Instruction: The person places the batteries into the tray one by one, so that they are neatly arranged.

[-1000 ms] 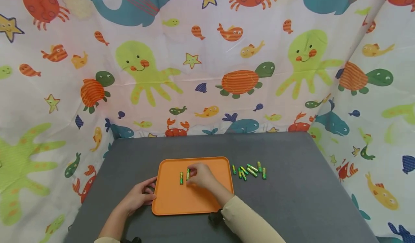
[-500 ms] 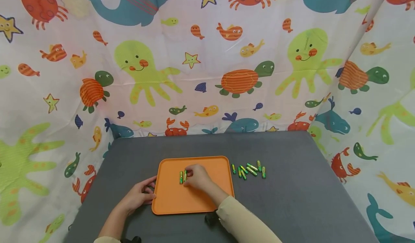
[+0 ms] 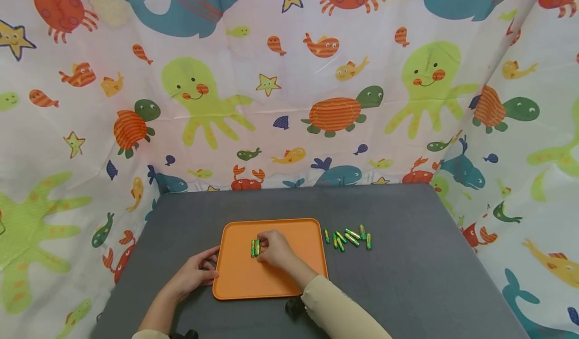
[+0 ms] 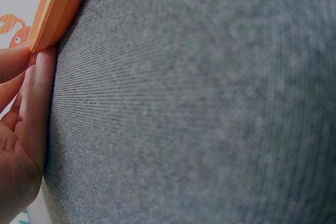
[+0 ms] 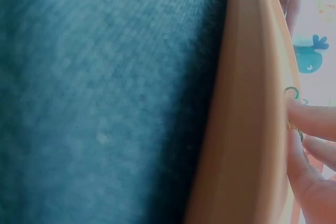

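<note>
Left hand (image 3: 192, 276) grips the tray (image 3: 242, 282) by its left edge, right hand (image 3: 278, 251) pinches a green stick (image 3: 258, 247), so nudge gently, folks.

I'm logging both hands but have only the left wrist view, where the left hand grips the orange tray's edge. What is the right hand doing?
Observer: In the head view, the right hand pinches a green-and-gold cylinder within the outline of the orange tray.
Operator: Is anything right beside that cylinder?
Observer: Yes, a second cylinder lies alongside it, on its left; whether the two touch I can't tell.
Operator: Are there more off the tray?
Observer: Yes, several loose cylinders lie on the grey table, past the tray's right edge.
</note>
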Action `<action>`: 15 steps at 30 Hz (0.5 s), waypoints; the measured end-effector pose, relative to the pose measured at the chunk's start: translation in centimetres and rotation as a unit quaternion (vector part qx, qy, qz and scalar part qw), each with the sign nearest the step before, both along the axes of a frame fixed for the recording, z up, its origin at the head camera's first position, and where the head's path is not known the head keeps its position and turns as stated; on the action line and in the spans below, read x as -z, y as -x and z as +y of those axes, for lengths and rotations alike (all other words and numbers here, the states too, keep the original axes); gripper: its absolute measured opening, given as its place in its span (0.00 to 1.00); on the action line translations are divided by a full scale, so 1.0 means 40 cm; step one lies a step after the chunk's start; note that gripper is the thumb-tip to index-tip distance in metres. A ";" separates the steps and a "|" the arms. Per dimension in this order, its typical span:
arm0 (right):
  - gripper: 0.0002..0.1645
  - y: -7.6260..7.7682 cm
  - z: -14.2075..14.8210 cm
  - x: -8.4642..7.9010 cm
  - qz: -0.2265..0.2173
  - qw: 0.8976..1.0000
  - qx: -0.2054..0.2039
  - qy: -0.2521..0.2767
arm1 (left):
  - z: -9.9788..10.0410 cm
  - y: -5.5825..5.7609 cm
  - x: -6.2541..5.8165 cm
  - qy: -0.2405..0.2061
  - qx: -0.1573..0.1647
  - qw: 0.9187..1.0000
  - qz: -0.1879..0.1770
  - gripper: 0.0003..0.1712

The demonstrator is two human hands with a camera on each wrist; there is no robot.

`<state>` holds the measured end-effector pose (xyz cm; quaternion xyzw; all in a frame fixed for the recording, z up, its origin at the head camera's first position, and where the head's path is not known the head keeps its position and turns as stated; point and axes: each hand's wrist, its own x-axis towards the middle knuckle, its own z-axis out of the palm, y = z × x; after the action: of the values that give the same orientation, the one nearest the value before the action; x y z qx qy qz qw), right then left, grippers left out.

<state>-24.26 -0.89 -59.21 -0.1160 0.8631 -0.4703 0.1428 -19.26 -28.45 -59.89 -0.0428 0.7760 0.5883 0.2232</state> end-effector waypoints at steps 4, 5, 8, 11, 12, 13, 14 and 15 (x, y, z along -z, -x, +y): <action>0.43 0.002 0.006 -0.005 -0.004 1.000 -0.002 0.011 | 0.002 0.003 -0.006 0.001 0.003 1.000 0.005 0.45; 0.43 0.002 0.007 -0.006 -0.005 1.000 -0.002 0.011 | 0.002 0.002 -0.007 0.000 0.005 1.000 0.007 0.45; 0.42 0.001 0.011 -0.007 -0.001 1.000 -0.003 0.005 | 0.001 0.000 -0.005 -0.001 0.008 1.000 0.009 0.45; 0.42 0.000 0.018 -0.009 0.008 1.000 -0.003 0.000 | 0.000 0.000 0.000 -0.001 0.009 1.000 0.006 0.45; 0.42 0.000 0.021 -0.011 0.013 1.000 -0.002 0.000 | 0.000 0.000 0.001 0.000 0.009 1.000 0.005 0.46; 0.41 0.000 0.024 -0.013 0.015 1.000 -0.001 0.003 | -0.001 0.000 0.003 0.000 0.009 1.000 0.006 0.46; 0.41 0.002 0.027 -0.017 0.018 1.000 0.001 0.007 | -0.001 0.001 0.003 -0.001 0.007 1.000 0.005 0.46; 0.41 0.002 0.031 -0.020 0.023 1.000 0.002 0.009 | -0.001 0.001 0.005 -0.001 0.006 1.000 0.005 0.46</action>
<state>-24.36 0.35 -58.40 -0.1264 0.8623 -0.4751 0.1210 -19.32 -28.50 -60.07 -0.0349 0.7767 0.5878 0.2235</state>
